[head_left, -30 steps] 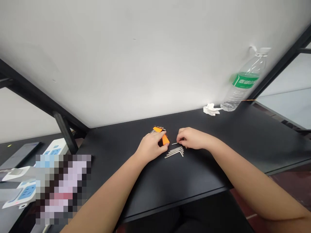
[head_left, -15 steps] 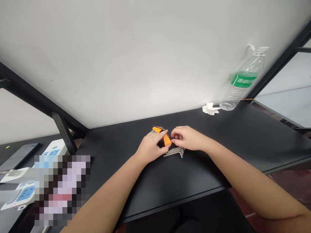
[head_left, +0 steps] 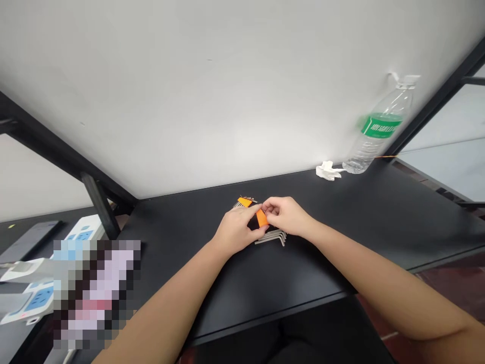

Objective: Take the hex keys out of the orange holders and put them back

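My left hand [head_left: 240, 230] grips an orange holder [head_left: 261, 218] between thumb and fingers, just above the black table. At the holder's right side, my right hand [head_left: 284, 215] has its fingers pinched together against it; whatever they may hold is too small to make out. Several L-shaped metal hex keys [head_left: 275, 236] lie side by side just below the hands. Behind my left fingers lies a second orange holder [head_left: 245, 201] with several thin metal keys in it.
A clear plastic bottle [head_left: 379, 126] with a green label stands by the wall at the right, beside a crumpled white tissue [head_left: 328, 171]. White power strips [head_left: 40, 298] and a dark flat device [head_left: 32, 245] lie at the left. Black metal bars flank the table [head_left: 303, 283].
My right hand has moved slightly left, and its fingers now touch the orange holder. My left hand keeps its grip in nearly the same place.
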A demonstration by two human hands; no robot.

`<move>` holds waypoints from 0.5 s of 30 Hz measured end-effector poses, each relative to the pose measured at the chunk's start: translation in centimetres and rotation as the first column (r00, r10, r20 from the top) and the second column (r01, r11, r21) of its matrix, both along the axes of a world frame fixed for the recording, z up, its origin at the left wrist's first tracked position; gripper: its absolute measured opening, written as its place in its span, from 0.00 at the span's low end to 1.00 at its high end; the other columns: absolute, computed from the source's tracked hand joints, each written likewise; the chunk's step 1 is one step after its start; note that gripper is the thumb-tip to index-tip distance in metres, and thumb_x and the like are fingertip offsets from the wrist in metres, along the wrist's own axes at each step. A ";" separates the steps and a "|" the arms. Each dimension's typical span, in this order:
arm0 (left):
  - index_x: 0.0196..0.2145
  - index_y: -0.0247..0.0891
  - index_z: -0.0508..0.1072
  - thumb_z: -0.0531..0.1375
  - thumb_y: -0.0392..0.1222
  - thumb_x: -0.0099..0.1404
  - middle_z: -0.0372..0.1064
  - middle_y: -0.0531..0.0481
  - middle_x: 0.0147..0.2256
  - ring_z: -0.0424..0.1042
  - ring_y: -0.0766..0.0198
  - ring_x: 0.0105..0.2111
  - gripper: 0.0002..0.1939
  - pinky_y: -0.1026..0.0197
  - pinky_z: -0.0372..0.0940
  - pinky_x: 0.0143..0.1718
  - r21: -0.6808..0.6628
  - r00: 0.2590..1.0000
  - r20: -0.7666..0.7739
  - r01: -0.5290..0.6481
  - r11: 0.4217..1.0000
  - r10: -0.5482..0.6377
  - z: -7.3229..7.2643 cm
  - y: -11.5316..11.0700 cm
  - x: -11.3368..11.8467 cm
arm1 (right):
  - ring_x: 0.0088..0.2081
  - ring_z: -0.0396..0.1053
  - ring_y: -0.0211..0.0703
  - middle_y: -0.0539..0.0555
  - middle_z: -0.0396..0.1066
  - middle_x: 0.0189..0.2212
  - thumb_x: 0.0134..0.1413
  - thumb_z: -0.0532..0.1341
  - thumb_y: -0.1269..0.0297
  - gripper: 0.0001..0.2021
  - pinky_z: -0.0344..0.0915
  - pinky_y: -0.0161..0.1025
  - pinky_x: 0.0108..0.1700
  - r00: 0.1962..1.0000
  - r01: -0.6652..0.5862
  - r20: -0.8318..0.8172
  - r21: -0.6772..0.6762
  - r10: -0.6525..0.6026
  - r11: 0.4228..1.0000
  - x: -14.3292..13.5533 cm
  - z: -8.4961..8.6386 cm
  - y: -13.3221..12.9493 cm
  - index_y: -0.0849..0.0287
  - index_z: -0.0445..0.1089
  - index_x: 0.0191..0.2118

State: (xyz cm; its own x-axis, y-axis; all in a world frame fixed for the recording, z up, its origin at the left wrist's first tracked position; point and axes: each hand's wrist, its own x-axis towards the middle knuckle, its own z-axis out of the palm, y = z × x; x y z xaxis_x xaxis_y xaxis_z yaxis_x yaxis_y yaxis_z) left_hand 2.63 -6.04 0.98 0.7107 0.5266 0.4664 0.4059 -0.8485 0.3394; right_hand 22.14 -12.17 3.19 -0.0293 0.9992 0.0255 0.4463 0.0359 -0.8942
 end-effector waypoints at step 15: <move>0.56 0.42 0.75 0.66 0.48 0.63 0.78 0.46 0.50 0.79 0.52 0.47 0.25 0.52 0.73 0.52 0.042 0.997 -0.060 -0.054 0.998 0.057 -0.3 0.6 -0.5 | 0.31 0.68 0.39 0.51 0.74 0.32 0.52 0.61 0.72 0.05 0.57 0.35 0.32 0.812 -0.042 0.575 -0.116 0.102 0.992 3.9 0.4 0.3 0.56 0.74 0.34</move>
State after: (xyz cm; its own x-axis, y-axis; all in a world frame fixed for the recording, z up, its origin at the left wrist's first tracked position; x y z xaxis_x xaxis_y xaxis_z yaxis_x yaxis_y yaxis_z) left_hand 2.15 -5.47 0.72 0.7089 0.5479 0.4442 0.4720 -0.8365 0.2786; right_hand 26.01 -11.91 3.63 -0.0807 0.9904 -0.1119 0.8816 0.0186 -0.4717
